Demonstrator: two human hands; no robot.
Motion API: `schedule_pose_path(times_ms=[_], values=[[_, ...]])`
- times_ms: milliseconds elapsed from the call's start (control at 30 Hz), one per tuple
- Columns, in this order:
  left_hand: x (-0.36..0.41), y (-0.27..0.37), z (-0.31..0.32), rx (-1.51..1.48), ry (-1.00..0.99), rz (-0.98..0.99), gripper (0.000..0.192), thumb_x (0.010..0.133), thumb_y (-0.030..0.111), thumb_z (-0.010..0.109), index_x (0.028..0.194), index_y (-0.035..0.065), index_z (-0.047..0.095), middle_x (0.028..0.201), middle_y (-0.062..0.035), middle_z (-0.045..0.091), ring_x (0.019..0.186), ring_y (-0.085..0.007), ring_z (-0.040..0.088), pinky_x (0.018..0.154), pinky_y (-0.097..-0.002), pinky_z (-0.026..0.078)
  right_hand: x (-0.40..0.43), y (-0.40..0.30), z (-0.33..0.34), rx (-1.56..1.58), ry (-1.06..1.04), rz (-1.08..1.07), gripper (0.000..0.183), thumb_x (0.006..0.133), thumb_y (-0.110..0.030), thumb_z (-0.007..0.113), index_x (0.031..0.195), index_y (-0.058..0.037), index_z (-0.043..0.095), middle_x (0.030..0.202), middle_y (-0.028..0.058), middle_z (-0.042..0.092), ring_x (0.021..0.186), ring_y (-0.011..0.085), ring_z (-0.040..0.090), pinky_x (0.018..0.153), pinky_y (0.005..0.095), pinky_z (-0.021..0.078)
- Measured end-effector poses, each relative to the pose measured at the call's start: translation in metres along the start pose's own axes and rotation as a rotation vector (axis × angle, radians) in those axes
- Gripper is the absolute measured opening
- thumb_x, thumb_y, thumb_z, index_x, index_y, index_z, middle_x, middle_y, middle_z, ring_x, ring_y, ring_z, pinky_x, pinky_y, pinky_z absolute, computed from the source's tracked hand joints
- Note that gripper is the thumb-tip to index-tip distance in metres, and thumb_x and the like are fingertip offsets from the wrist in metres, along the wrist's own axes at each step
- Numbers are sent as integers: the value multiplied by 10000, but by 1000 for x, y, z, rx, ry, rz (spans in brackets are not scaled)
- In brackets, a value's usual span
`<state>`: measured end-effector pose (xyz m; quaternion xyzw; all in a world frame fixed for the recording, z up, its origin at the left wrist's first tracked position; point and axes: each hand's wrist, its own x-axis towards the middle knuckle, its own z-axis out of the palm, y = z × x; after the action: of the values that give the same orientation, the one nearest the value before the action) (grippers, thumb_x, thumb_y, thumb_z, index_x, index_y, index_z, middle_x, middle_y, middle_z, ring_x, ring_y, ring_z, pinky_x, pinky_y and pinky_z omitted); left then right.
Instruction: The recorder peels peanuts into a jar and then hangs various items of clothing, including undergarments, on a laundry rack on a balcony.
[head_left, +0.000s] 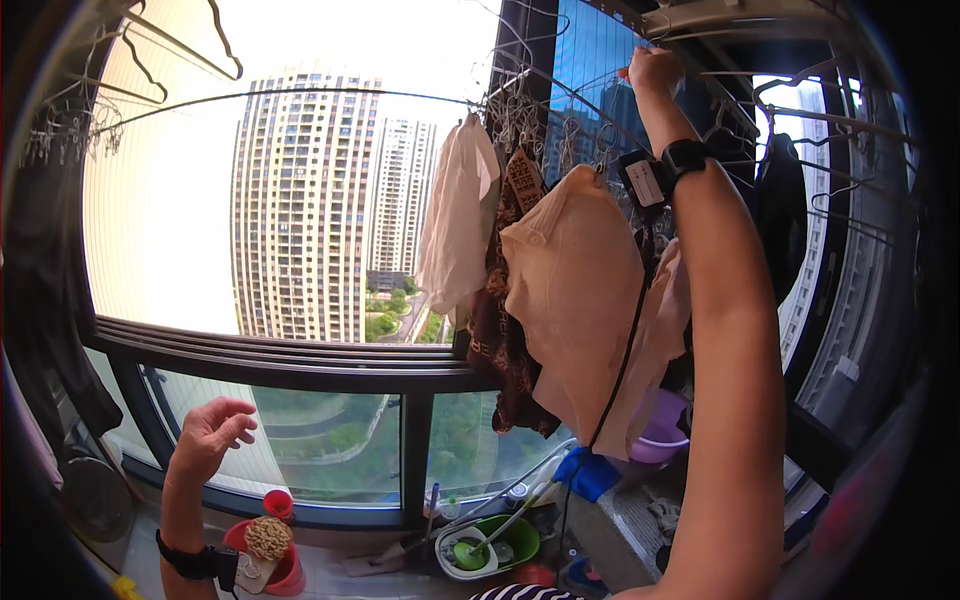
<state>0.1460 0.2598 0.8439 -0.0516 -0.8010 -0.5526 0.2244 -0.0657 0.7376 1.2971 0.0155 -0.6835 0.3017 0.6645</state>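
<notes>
My right hand (654, 71) is raised to the drying rack at the top right, its fingers closed near a hanger hook; whether it grips the hook is too small to tell. My left hand (217, 435) hangs at the lower left before the window, fingers loosely bent and apart, holding nothing. Below and left of my right hand, a beige garment (577, 300) hangs from the rack. Beside it are a dark patterned cloth (517, 360) and a pale cloth (459, 217). Wire hangers (810, 112) hang to the right of my raised hand.
A window frame (300, 364) crosses in front. On the floor stand a green and white mop bucket (517, 536) with a mop and a red bucket (292, 574). A purple basin (664, 427) is behind the beige garment. Dark clothes (49, 300) hang at the left. A black cable (626, 360) dangles from my right wrist.
</notes>
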Motion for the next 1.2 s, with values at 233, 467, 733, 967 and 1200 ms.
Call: schedule_pose_path(times_ms=[233, 467, 733, 967, 1200], values=[[20, 11, 16, -4, -92, 8, 214, 910, 173, 594, 1033, 2, 636, 848, -84, 670, 748, -146, 658, 641, -244, 512, 5, -4, 19, -451, 111, -168, 357, 932, -305, 521, 1005, 11, 669, 735, 26, 714, 756, 139, 700, 580, 236, 526], [4, -8, 22, 62, -192, -153, 267, 906, 172, 607, 1070, -38, 627, 878, -112, 678, 762, -160, 670, 667, -256, 531, 47, 4, 57, -745, 360, -497, 330, 883, -344, 602, 992, -49, 701, 874, 70, 718, 848, 198, 697, 681, 297, 550], [-14, -10, 23, 118, -204, -212, 277, 891, 153, 590, 1072, -55, 619, 891, -126, 682, 758, -172, 670, 673, -269, 530, 86, 2, 42, -354, -76, -106, 392, 878, -359, 613, 927, 20, 698, 733, 38, 712, 768, 204, 704, 653, 266, 546], [-15, 9, 23, 152, -182, -260, 276, 898, 153, 591, 1078, -53, 619, 898, -119, 684, 768, -166, 669, 660, -264, 526, 64, 22, 47, -828, 396, -342, 413, 941, -359, 502, 907, 4, 696, 648, 6, 692, 679, 86, 680, 608, 216, 517], [3, 7, 47, 113, -220, -183, 264, 900, 150, 605, 1075, -47, 626, 884, -116, 684, 771, -167, 674, 676, -263, 528, 74, 18, 11, -288, -10, -87, 441, 965, -316, 431, 845, 53, 641, 631, 58, 685, 599, 96, 665, 545, 219, 484]])
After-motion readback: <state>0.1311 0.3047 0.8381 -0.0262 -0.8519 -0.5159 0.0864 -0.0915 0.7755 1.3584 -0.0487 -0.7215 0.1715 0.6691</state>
